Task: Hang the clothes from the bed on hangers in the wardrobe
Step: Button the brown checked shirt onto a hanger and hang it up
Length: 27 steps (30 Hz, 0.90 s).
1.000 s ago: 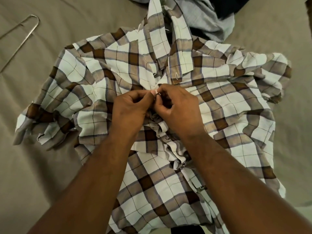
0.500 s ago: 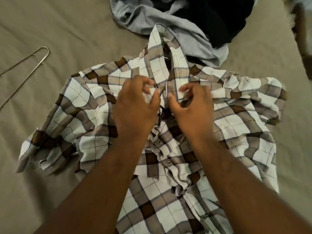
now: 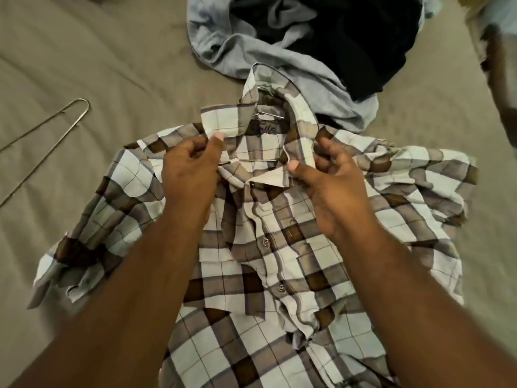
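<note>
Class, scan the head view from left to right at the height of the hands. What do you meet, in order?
Loose wire hanger on the bed → left hand → bar of the second hanger inside the plaid shirt → right hand.

1. A bedroom in a home: a bed (image 3: 112, 65) with a creased taupe sheet spreads under and around the fingers of both hands.
2. A plaid shirt (image 3: 307, 247) lies between the fingers, a wire hanger (image 3: 257, 159) inside its neck.
3. Just beyond the fingertips sits a heap of grey and dark clothes (image 3: 279, 60).
4. Well left of the fingers lies a spare hanger (image 3: 87, 107).
</note>
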Each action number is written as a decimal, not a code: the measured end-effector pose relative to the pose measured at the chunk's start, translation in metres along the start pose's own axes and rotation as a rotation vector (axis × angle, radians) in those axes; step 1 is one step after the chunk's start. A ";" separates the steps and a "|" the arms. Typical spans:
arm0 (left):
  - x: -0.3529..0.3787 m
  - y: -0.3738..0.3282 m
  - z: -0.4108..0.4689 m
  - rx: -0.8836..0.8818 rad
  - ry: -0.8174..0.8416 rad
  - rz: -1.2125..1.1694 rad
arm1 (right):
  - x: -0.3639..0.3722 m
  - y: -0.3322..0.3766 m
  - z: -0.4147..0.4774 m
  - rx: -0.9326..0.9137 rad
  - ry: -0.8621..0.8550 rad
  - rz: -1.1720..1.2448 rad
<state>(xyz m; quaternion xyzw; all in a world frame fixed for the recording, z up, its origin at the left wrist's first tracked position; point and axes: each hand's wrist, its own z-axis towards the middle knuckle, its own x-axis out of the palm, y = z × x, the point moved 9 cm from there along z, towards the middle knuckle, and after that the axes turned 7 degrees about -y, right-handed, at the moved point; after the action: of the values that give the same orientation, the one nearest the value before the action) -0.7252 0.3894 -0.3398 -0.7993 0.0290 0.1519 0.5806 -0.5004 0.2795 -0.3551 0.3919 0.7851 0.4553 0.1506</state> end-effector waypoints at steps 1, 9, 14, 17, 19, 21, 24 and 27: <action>-0.002 0.002 -0.001 -0.034 -0.015 -0.063 | 0.002 -0.002 -0.004 0.026 0.013 0.069; -0.002 -0.001 -0.004 -0.131 -0.011 -0.247 | -0.002 0.029 -0.008 -0.297 -0.149 -0.439; -0.002 0.000 -0.011 -0.137 0.003 -0.271 | 0.037 0.085 -0.035 -0.848 -0.196 -0.872; -0.003 -0.003 -0.014 -0.129 0.029 -0.304 | 0.090 0.086 -0.017 -0.834 0.078 -1.062; -0.004 -0.008 -0.018 -0.098 0.061 -0.316 | 0.116 0.082 0.013 -0.829 0.136 -1.336; -0.006 -0.014 -0.022 -0.075 0.092 -0.342 | 0.132 0.083 0.040 -0.802 0.134 -1.545; -0.010 -0.022 -0.025 -0.055 0.123 -0.344 | 0.147 0.083 0.052 -0.804 0.162 -1.662; -0.011 -0.030 -0.025 -0.026 0.136 -0.300 | 0.149 0.083 0.052 -0.811 0.177 -1.658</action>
<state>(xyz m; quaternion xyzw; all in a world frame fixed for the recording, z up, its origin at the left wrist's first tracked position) -0.7239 0.3745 -0.3021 -0.8107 -0.0535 0.0092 0.5830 -0.5260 0.4456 -0.2965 -0.4141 0.6035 0.4702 0.4932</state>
